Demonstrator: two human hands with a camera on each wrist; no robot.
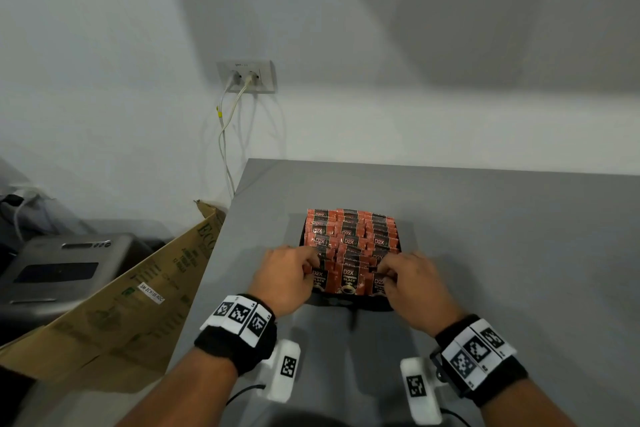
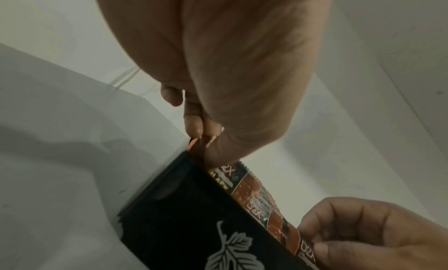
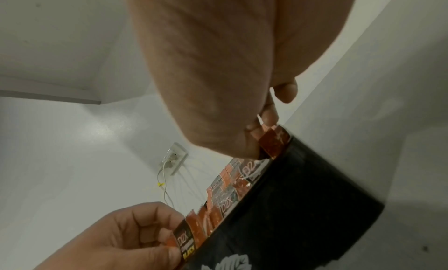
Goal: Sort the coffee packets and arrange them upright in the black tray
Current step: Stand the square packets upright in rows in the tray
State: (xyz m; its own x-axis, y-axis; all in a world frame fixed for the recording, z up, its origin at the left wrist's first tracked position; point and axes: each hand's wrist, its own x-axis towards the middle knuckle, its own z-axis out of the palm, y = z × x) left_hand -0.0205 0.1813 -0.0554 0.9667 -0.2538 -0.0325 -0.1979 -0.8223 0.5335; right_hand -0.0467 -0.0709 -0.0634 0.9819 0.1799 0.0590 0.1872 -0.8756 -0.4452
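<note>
A: Head view first. Black tray (image 1: 360, 302) sits on the grey table (image 1: 485, 236), packed with rows of orange-and-black coffee packets (image 1: 353, 239) standing upright. Left hand (image 1: 284, 276) is at the near-left corner, right hand (image 1: 414, 282) at the near-right. Both curl onto the near row.

B: Why both ends at once?

A: My reading: squaring the near row so it stands level against the rows behind.

B: Left wrist view?

A: Thumb and fingertips (image 2: 192, 121) pinch the top edge of the packet (image 2: 196, 149) at the tray's corner; the tray wall (image 2: 184, 216) below carries a white leaf print. Gripping by the top seam lets the packet be tugged straight without disturbing its neighbours.

B: Right wrist view?

A: Mirror case. Right fingertips (image 3: 269, 115) pinch the top of the end packet (image 3: 275, 142) just above the rim. It is blurred, so whether one packet or two are held, I cannot tell. Opposite hand shows low in the picture, gripping its own packet. Wall socket (image 3: 173, 158) with cables far behind.
</note>
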